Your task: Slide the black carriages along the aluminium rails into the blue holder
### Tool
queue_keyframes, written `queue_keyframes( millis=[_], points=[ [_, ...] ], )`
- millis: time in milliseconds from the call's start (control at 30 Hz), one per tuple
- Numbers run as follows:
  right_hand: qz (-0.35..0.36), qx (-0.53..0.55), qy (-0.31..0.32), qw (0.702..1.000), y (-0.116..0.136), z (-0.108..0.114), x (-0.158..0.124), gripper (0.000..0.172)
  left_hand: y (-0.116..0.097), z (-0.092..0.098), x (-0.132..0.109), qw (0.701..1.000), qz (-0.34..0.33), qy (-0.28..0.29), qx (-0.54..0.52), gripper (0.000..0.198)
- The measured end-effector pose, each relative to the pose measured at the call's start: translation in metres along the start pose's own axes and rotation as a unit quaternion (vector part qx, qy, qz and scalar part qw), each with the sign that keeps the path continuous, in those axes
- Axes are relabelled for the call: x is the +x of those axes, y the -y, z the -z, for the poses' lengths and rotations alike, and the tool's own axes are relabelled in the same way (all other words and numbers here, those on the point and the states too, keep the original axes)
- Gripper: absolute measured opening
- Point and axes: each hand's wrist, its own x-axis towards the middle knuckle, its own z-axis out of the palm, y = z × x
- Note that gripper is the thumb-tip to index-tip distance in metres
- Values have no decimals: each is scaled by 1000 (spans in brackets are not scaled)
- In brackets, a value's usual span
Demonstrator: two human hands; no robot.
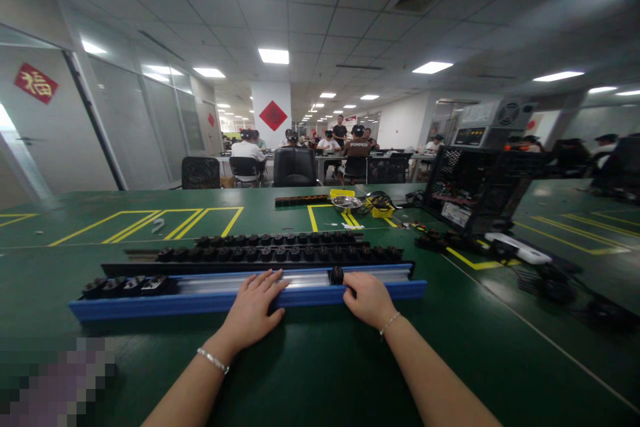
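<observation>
A long blue rail (200, 305) with a silvery inner channel lies across the green table in front of me. My left hand (257, 301) rests flat on its middle, fingers spread, thumb towards the right. At the rail's right part stands a small black block (337, 275), perhaps a socket module. My right hand (367, 299) has its fingers curled against that block's right side, gripping it; the fingertips are partly hidden. Several similar black blocks (134, 285) sit in the left end of the channel. Bare silvery channel shows between them and the block at my right hand.
Behind the blue rail lie dark rails (240, 269) filled with black blocks. Farther back are a metal bowl (346, 203) and a dark strip (303, 201). An opened computer case (475, 187) stands at right, near cables and a white bar (520, 248). People sit at distant tables.
</observation>
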Motion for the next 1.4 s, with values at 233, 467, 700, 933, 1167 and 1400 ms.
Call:
queue_keyframes(
  millis=[233, 467, 700, 933, 1167, 1400],
  points=[
    [-6, -7, -9, 1000, -2, 1, 0, 12, 1, 0, 0, 1000, 0, 0, 3, 55],
    [-8, -9, -20, 1000, -2, 4, -1, 13, 1, -1, 0, 1000, 2, 2, 0, 56],
    [-6, -7, -34, 999, -4, 2, 0, 15, 1, -2, 0, 1000, 1, -3, -1, 55],
    [-6, -17, -42, 999, -5, 2, 0, 16, 0, 0, 0, 1000, 1, -5, 1, 56],
    [-11, -20, -45, 999, -6, 0, 1, 18, -1, 1, 0, 1000, 3, 0, 0, 55],
    [-9, -19, -46, 999, -7, 1, 1, 20, 1, 0, 0, 1000, -2, -5, -2, 56]
  ],
)
